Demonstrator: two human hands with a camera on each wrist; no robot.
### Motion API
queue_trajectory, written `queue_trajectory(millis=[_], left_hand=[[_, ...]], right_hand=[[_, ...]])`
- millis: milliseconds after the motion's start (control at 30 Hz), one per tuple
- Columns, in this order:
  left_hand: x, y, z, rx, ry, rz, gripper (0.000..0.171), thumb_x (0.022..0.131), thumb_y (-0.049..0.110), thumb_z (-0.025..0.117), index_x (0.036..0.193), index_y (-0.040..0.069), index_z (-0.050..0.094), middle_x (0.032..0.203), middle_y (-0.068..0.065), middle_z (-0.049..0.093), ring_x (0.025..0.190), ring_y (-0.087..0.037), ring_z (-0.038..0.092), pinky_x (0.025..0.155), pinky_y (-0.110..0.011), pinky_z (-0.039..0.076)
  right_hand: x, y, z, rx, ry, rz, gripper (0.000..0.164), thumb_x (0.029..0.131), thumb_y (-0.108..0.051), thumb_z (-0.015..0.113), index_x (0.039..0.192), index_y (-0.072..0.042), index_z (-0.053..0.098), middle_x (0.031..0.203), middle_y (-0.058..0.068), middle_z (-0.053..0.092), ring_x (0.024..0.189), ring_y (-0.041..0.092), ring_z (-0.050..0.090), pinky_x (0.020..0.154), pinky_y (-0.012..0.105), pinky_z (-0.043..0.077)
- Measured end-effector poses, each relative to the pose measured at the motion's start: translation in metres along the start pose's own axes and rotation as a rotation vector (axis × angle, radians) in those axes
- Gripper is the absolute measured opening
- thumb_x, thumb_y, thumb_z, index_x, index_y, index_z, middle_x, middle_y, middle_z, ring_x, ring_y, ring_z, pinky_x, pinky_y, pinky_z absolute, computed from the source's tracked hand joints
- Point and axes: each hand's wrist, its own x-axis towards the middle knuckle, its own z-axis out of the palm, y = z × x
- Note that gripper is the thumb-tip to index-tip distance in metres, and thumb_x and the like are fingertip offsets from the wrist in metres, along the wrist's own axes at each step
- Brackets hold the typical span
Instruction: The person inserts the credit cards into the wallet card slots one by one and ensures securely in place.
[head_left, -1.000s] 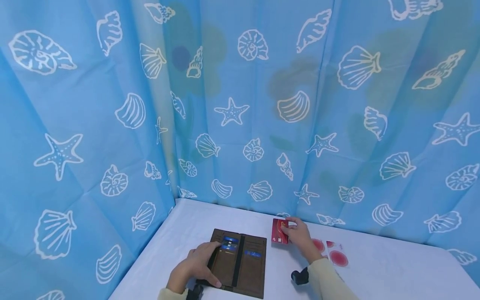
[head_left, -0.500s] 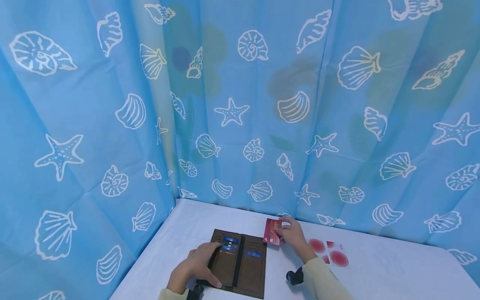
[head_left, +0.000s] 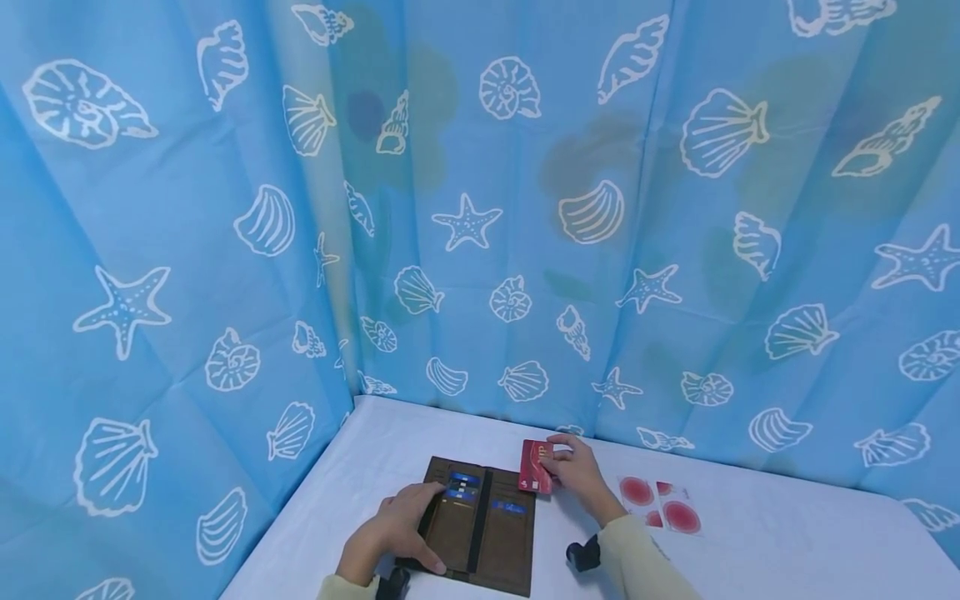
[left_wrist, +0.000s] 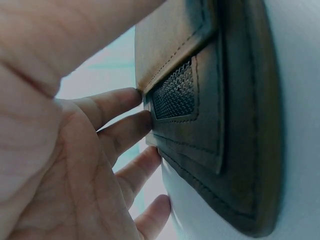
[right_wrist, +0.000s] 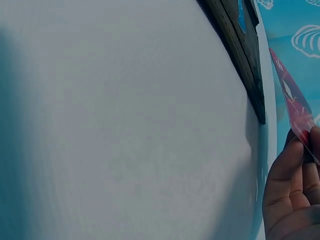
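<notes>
A brown bifold wallet (head_left: pixel 504 546) lies open on the table in the head view, with several blue cards (head_left: pixel 462 493) in its slots. My left hand (head_left: pixel 397 527) rests at the wallet's left edge. In the left wrist view its extended fingertips (left_wrist: pixel 132 97) touch the rim beside a mesh window (left_wrist: pixel 175 95). My right hand (head_left: pixel 583 477) pinches a red VIP card (head_left: pixel 531 467) between thumb and fingers, at the wallet's upper right corner. The right wrist view shows the card (right_wrist: pixel 294 100) upright and edge-on, apart from the wallet (right_wrist: pixel 235 50).
Red-and-white cards with round patterns (head_left: pixel 681 517) lie on the white table (head_left: pixel 780 542) to the right of my right forearm. A blue shell-print curtain (head_left: pixel 465 292) hangs along the table's back and left side. A dark band runs down the wallet's middle.
My right hand has carried the red card leftward, from beside the wallet to over its upper right corner. The left hand has stayed on the wallet's edge.
</notes>
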Motion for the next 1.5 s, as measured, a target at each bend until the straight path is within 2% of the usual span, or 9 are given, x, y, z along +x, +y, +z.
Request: queue_trajectory(millis=[200, 300, 500, 633, 800, 1067, 1500], left_hand=[[-0.001, 0.002, 0.0, 0.0, -0.007, -0.033, 0.11, 0.051, 0.041, 0.098, 0.144, 0.013, 0.044, 0.147, -0.01, 0.049, 0.139, -0.036, 0.039, 0.112, -0.072, 0.026], [-0.001, 0.004, 0.0, 0.003, -0.005, -0.018, 0.108, 0.053, 0.038, 0.098, 0.143, 0.012, 0.045, 0.146, -0.011, 0.049, 0.138, -0.038, 0.04, 0.11, -0.073, 0.027], [-0.002, 0.009, -0.002, 0.017, -0.009, -0.027, 0.108, 0.054, 0.036, 0.098, 0.144, 0.012, 0.044, 0.148, -0.012, 0.048, 0.139, -0.038, 0.039, 0.11, -0.073, 0.027], [-0.002, 0.009, -0.003, 0.001, -0.008, -0.029, 0.109, 0.053, 0.037, 0.098, 0.144, 0.012, 0.043, 0.148, -0.012, 0.048, 0.139, -0.038, 0.038, 0.111, -0.073, 0.025], [0.0, 0.004, -0.001, -0.022, -0.006, -0.027, 0.11, 0.053, 0.04, 0.097, 0.145, 0.013, 0.043, 0.149, -0.011, 0.047, 0.14, -0.036, 0.037, 0.113, -0.073, 0.024], [-0.003, 0.006, -0.001, -0.026, -0.006, -0.027, 0.112, 0.051, 0.041, 0.098, 0.144, 0.012, 0.043, 0.148, -0.013, 0.047, 0.14, -0.038, 0.036, 0.113, -0.073, 0.023], [-0.004, 0.01, -0.003, 0.01, -0.008, -0.017, 0.108, 0.054, 0.035, 0.098, 0.144, 0.011, 0.043, 0.148, -0.013, 0.048, 0.139, -0.039, 0.038, 0.11, -0.074, 0.026]], right_hand=[[-0.002, -0.002, 0.009, -0.001, -0.041, -0.016, 0.038, 0.093, -0.011, 0.066, 0.13, -0.006, 0.055, 0.104, 0.014, 0.068, 0.08, 0.019, 0.063, 0.063, 0.026, 0.057], [-0.002, -0.004, 0.012, 0.006, -0.041, -0.017, 0.037, 0.094, -0.011, 0.066, 0.129, -0.007, 0.056, 0.1, 0.012, 0.069, 0.078, 0.019, 0.063, 0.061, 0.026, 0.056], [-0.006, -0.009, 0.018, 0.003, -0.048, -0.006, 0.036, 0.093, -0.011, 0.067, 0.128, -0.008, 0.057, 0.099, 0.011, 0.068, 0.079, 0.019, 0.064, 0.063, 0.027, 0.058], [-0.008, -0.008, 0.021, -0.005, -0.059, -0.028, 0.035, 0.094, -0.013, 0.067, 0.127, -0.009, 0.057, 0.098, 0.01, 0.067, 0.082, 0.019, 0.063, 0.066, 0.027, 0.059], [-0.01, -0.005, 0.024, -0.014, -0.078, -0.069, 0.035, 0.092, -0.011, 0.07, 0.124, -0.007, 0.057, 0.096, 0.01, 0.066, 0.078, 0.018, 0.062, 0.066, 0.027, 0.06], [-0.013, -0.006, 0.026, -0.124, -0.075, -0.119, 0.032, 0.088, -0.007, 0.073, 0.117, -0.007, 0.058, 0.093, 0.009, 0.063, 0.076, 0.018, 0.061, 0.064, 0.028, 0.059], [-0.019, -0.01, 0.025, -0.249, -0.079, -0.194, 0.033, 0.09, -0.01, 0.072, 0.117, -0.005, 0.055, 0.092, 0.007, 0.06, 0.077, 0.016, 0.056, 0.067, 0.028, 0.057]])
